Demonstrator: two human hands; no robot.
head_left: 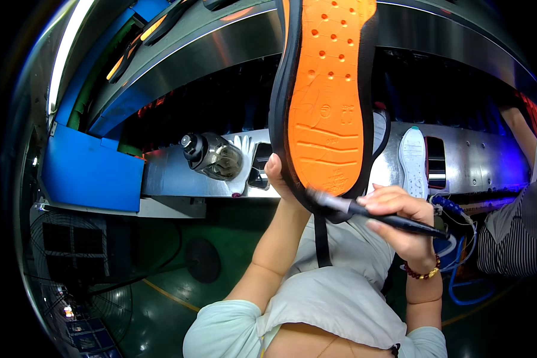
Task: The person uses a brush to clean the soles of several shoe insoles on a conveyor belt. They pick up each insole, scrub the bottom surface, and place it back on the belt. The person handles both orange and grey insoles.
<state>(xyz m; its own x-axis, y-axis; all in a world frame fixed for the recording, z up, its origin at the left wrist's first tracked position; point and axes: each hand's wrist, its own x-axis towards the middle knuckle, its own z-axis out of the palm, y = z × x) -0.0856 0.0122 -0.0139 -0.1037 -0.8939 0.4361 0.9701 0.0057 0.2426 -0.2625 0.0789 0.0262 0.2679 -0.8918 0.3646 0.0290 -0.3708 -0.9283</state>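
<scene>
At metal bench (477, 158): orange/blk sole (327, 113) gripped by L hand (283, 176) near lower end; R hand (403, 218) closed on brush (357, 209), tip at edge. Step prob. edge brushing; next likely needs steady stroke.

Metal desk (167, 173): dark bottle (218, 158), white glove (239, 184), phone (260, 164) towards nine o'clock; white sole (413, 160), dark slab (436, 161) towards three

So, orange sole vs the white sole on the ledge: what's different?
Colour: the orange sole has black edging; the white sole is mostly white. Pose: the orange sole is held up in the left hand; the white sole lies on the metal ledge. Shared: both are elongated.
</scene>
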